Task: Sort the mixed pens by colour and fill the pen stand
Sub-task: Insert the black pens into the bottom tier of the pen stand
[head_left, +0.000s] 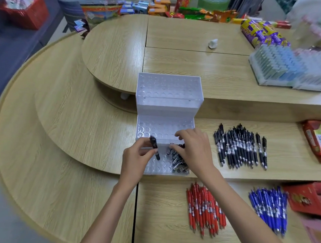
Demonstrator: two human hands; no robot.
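Sorting looks complete, with black pile (241, 147), red pile (205, 210) and blue pile (270, 206) lying apart, but filling is barely begun: the pen stand (169, 102) holds only seated pens (178, 163) in its near tier, under the right hand (192, 149) with fingers curled (grip unclear), while the left hand (137, 158) pinches a black pen (154, 146) there.

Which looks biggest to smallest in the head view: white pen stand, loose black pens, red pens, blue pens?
1. white pen stand
2. loose black pens
3. red pens and blue pens look alike, so unranked.
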